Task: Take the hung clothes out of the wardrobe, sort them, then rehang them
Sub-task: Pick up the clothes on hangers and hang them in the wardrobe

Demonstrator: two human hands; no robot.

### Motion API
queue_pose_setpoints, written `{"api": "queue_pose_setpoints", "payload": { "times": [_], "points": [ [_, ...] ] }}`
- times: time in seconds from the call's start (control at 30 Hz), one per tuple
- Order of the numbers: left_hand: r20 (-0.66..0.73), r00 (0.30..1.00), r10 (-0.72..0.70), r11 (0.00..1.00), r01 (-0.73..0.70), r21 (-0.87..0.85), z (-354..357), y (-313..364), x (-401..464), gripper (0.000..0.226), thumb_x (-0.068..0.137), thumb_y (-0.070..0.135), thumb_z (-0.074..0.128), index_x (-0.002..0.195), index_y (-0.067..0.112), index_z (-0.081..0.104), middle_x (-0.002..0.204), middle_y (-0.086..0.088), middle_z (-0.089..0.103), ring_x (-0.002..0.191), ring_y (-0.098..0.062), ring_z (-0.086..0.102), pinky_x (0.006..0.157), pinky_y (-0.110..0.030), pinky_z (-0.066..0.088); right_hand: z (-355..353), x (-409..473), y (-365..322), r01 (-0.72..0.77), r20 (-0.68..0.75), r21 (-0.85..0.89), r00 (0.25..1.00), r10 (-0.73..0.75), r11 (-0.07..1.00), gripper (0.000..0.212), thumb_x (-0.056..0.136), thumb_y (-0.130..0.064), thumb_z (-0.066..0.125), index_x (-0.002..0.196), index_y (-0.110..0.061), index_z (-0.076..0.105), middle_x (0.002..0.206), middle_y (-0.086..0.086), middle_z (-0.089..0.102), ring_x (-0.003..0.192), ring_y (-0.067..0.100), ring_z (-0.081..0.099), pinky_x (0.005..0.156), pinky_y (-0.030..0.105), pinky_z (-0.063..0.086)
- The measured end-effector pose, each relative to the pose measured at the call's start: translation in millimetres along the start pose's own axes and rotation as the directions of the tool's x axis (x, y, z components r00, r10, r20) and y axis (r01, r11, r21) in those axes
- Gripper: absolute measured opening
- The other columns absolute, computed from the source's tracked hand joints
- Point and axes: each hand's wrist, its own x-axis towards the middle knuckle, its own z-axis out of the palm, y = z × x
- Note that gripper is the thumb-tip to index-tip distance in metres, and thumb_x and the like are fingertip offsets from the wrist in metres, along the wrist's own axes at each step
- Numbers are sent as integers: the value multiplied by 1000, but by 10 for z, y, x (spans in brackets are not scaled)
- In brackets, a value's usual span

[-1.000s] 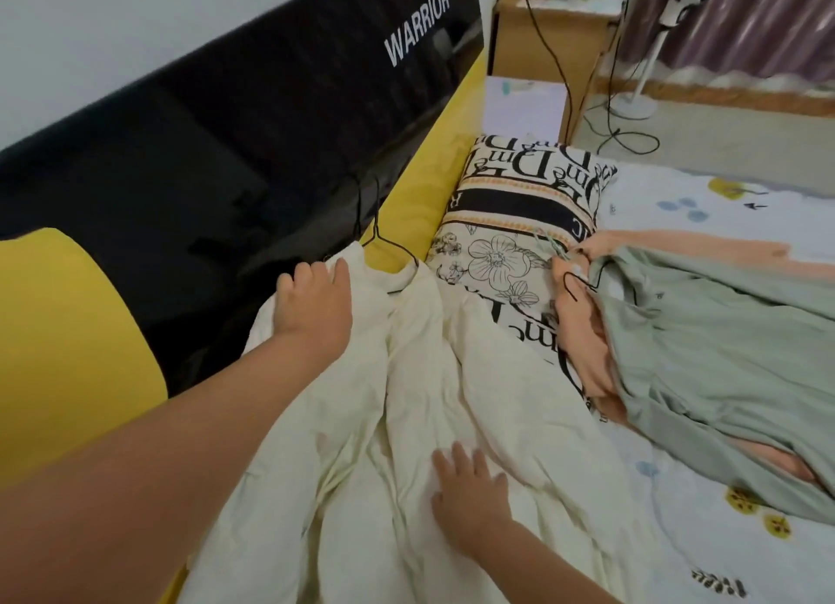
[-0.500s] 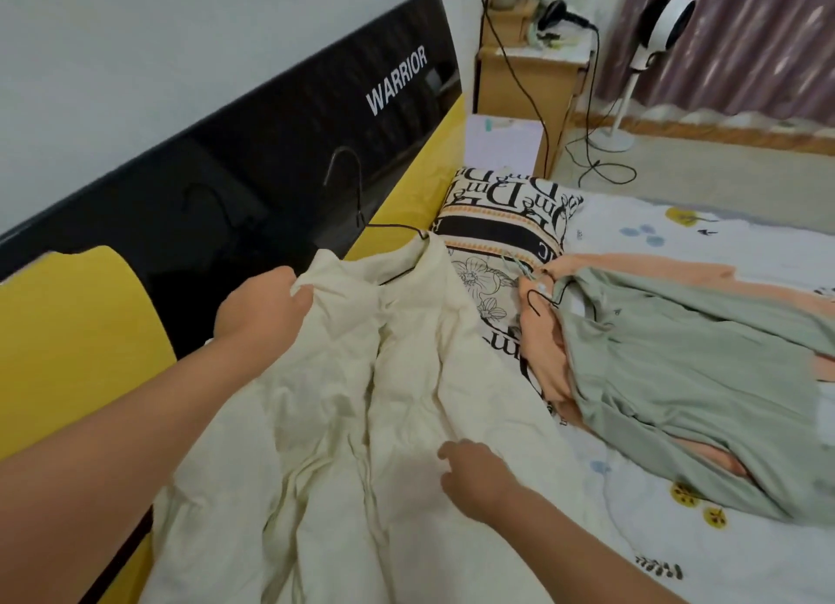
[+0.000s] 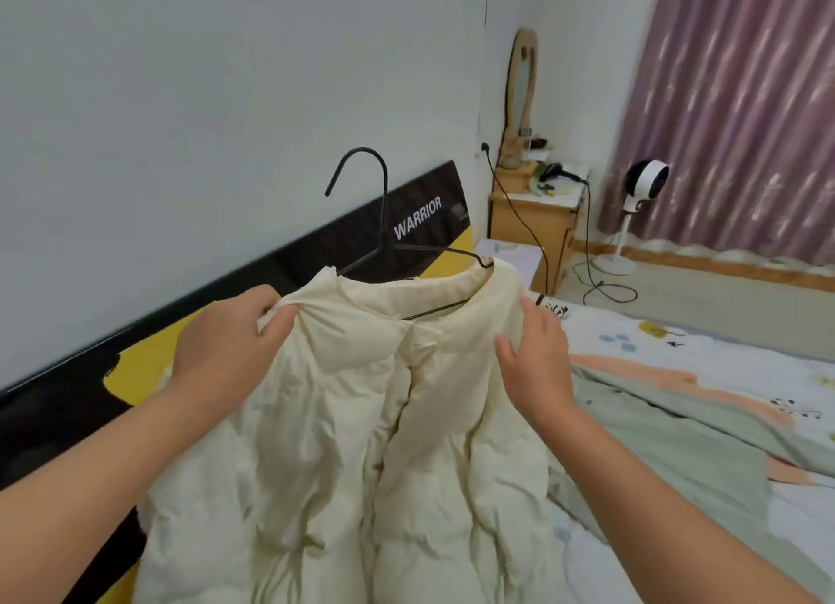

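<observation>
Lifted off bed: jacket [image 3: 343, 423] | left hand [image 3: 226, 346] pinches shoulder | right hand [image 3: 537, 359] spread, seemingly touching collar

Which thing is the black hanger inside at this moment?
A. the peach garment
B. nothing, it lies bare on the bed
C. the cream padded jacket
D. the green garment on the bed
C: the black hanger sits in the neck of the cream padded jacket, its hook standing above the collar.
</observation>
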Motion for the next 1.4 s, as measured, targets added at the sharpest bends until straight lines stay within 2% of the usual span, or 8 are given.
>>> {"api": "queue_pose_setpoints", "payload": {
  "times": [0.2, 0.3, 0.5, 0.63, 0.87, 1.07, 1.2, 1.4],
  "points": [
    [-160, 973, 166, 985, -172, -22, -801, 335, -316, 42, 79, 49, 38, 74, 13, 59, 53, -3, 48, 56, -27, 44, 47, -23, 24, -982, -58, -312, 209, -220, 159, 960, -171, 965, 45, 100, -24, 36, 144, -16, 33, 139, 6, 43, 131, 22, 35, 105, 28, 25],
    [-204, 959, 199, 974, -217, -71, -1102, 475, -479, 46, 74, 58, 30, 68, 21, 55, 48, -1, 46, 51, -24, 44, 49, -18, 26, -1384, -129, -397, 315, -230, 115, 931, -283, 942, 30, 97, -25, 39, 106, -13, 65, 100, 5, 64, 103, 28, 54, 85, 30, 35],
    [-220, 925, 309, 947, -321, -21, -1546, 483, -886, 34, 81, 53, 30, 76, 22, 44, 43, 5, 30, 45, -27, 40, 47, -27, 33, -1920, -583, -661, 330, -248, 294, 933, -262, 897, 26, 96, -10, 47, 78, -19, 62, 70, -9, 57, 66, 6, 48, 59, 11, 35],
    [-212, 890, 405, 910, -414, 2, -1869, 466, -1311, 24, 87, 40, 36, 74, 20, 37, 42, 11, 16, 39, -19, 26, 47, -13, 24, -2151, -978, -925, 428, -247, 224, 894, -374, 876, 29, 96, -13, 47, 72, -6, 60, 62, 3, 54, 61, 15, 45, 60, 27, 36],
    [-197, 946, 257, 936, -294, -194, -2373, 480, -1979, 23, 80, 52, 36, 82, 34, 51, 57, 18, 52, 49, 0, 47, 47, -18, 30, -2539, -1668, -1278, 481, -217, 4, 856, -469, 877, 46, 98, -16, 42, 55, -22, 29, 51, -4, 34, 52, 18, 32, 58, 34, 28],
    [-130, 976, 173, 985, -169, 44, -3063, 607, -2446, 39, 62, 58, 32, 74, 27, 53, 60, 6, 56, 57, -8, 52, 51, -24, 37, -2894, -1969, -1387, 478, -202, 267, 877, -436, 837, 42, 97, -17, 43, 60, 2, 42, 53, 2, 31, 57, 19, 30, 59, 34, 24],
    [-22, 994, 103, 983, -98, 157, -3368, 963, -2871, 21, 58, 41, 33, 65, 25, 44, 65, 6, 51, 65, -15, 49, 54, -24, 35, -2955, -2154, -1438, 480, -131, 369, 874, -467, 796, 40, 94, -25, 48, 72, 8, 53, 51, -4, 40, 53, 12, 36, 57, 29, 26],
    [-210, 978, 1, 987, 33, 159, -3482, 1487, -3766, 36, 66, 49, 25, 65, 19, 45, 50, -3, 45, 52, -20, 45, 50, -30, 35, -3002, -2560, -1388, 475, 103, 546, 780, -618, 690, 35, 96, -18, 48, 83, 13, 57, 54, -5, 36, 44, 5, 28, 42, 19, 19]
  ]
}}
